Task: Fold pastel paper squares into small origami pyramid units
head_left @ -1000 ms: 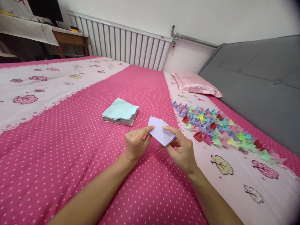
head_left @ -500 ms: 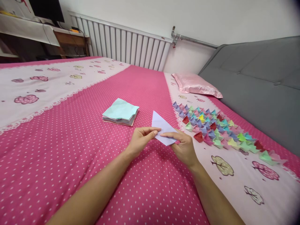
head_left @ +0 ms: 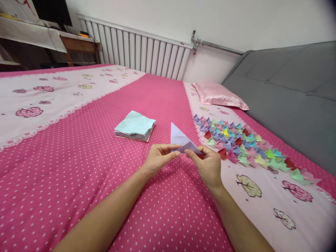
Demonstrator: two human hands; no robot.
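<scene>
My left hand (head_left: 157, 159) and my right hand (head_left: 208, 166) both pinch a pale lilac paper sheet (head_left: 177, 138), folded into a pointed triangle that stands up above my fingers. I hold it just over the pink dotted bedspread (head_left: 78, 168). A stack of square coloured papers (head_left: 135, 126) with a mint sheet on top lies just beyond my left hand. To the right of my right hand, several small folded paper shapes (head_left: 236, 143) in many colours lie in rows on the pale strip of the bedspread.
A pink satin pillow (head_left: 219, 95) lies at the far right by the grey padded headboard (head_left: 288, 94). A white radiator (head_left: 136, 52) runs along the far wall, with a desk and a dark screen (head_left: 49, 10) at the far left.
The lilac sheet went from a flatter, wider shape to a narrower pointed triangle, and both hands drew closer together and slightly away from me.
</scene>
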